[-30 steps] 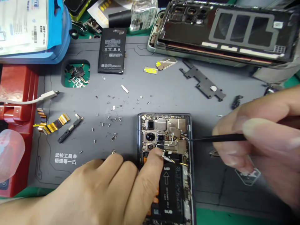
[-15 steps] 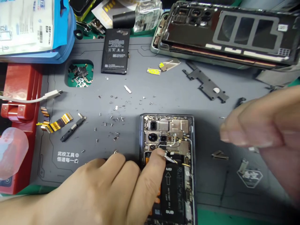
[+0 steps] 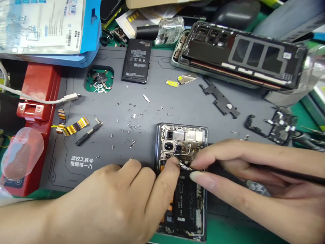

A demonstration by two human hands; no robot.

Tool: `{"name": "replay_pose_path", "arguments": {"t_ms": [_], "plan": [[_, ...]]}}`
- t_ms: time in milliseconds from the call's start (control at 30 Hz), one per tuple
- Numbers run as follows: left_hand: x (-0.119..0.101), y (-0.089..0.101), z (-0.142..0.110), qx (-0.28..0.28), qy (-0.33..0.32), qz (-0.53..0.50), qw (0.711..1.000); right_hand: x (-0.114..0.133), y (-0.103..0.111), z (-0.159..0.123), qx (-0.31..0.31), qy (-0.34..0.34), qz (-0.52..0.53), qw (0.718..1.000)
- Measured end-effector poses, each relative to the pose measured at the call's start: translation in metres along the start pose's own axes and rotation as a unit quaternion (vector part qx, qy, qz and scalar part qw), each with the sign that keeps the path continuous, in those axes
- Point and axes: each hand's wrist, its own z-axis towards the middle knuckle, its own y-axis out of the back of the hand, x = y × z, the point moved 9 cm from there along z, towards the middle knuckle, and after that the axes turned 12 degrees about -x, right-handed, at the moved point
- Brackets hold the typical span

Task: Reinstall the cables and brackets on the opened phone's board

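Note:
An opened phone (image 3: 186, 142) lies on the grey work mat (image 3: 177, 105), its cameras, metal shields and black battery exposed. My left hand (image 3: 114, 203) rests on the mat and the phone's left edge, one fingertip pressing a small flex part near the middle of the phone. My right hand (image 3: 254, 183) reaches in from the right, index finger and thumb pinching at that same spot, with a thin black tool (image 3: 291, 174) lying along its fingers.
Several loose screws (image 3: 132, 127) dot the mat. A spare battery (image 3: 135, 61) and a second opened phone (image 3: 241, 56) lie at the back. Flex cables (image 3: 73, 127), a black bracket (image 3: 220, 100), a circuit part (image 3: 279, 125), a red box (image 3: 35, 98) and white cable (image 3: 50, 100) surround.
My right hand came down from the right and now pinches at the phone's middle beside my left fingertip. The view shifted, showing more of the mat's right side.

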Motion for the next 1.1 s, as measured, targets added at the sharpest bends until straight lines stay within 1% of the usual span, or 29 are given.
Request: {"name": "replay_pose_path", "arguments": {"t_ms": [167, 367, 633, 733, 833, 1033, 1100], "plan": [[0.0, 0.002, -0.001, -0.021, 0.001, 0.014, 1.0, 0.019, -0.007, -0.005, 0.001, 0.023, -0.01, 1.0], [-0.001, 0.002, -0.002, -0.015, -0.006, 0.021, 1.0, 0.027, -0.012, -0.007, 0.005, 0.045, -0.044, 0.998], [-0.001, -0.001, -0.001, 0.002, -0.003, 0.004, 1.0, 0.03, -0.017, 0.006, 0.008, 0.017, -0.013, 1.0], [0.0, 0.0, -0.001, -0.008, -0.001, 0.003, 1.0, 0.029, -0.015, 0.004, -0.005, 0.008, -0.013, 1.0], [0.0, 0.001, -0.001, -0.007, 0.001, 0.0, 1.0, 0.022, -0.011, -0.001, -0.012, -0.006, -0.019, 1.0], [-0.001, 0.001, -0.001, 0.0, -0.005, 0.01, 1.0, 0.018, -0.013, -0.006, 0.039, 0.025, -0.028, 0.999], [-0.001, 0.001, 0.0, 0.0, -0.007, 0.009, 1.0, 0.015, -0.012, -0.007, 0.02, -0.011, -0.034, 0.999]]}}
